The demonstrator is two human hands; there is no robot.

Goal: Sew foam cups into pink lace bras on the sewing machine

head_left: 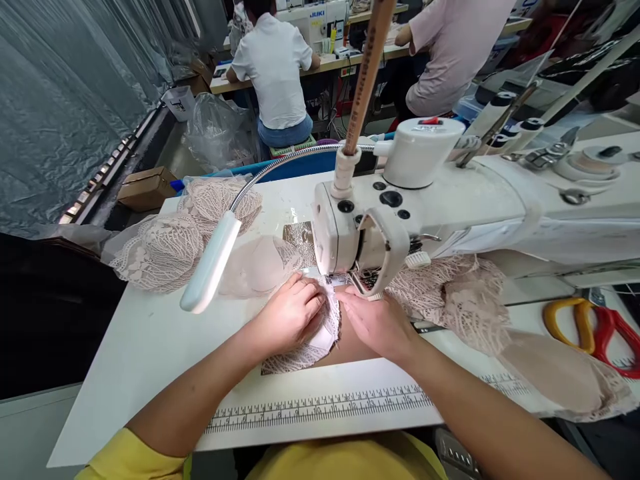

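Observation:
My left hand [289,313] presses down on a pale pink lace piece [320,337] on the white table, fingers curled over its folded edge. My right hand [376,321] lies flat beside it, fingertips touching the same lace just in front of the presser foot [345,280] of the white sewing machine [430,207]. The lace edge runs between both hands toward the needle area. Part of the fabric is hidden under my palms.
A pile of lace cups [175,233] sits at the left rear, more lace [460,293] at the right. A gooseneck lamp [213,263] hangs over the table. Yellow and red scissors [595,330] lie far right. A printed ruler [320,407] lines the near edge. Two people sit at machines behind.

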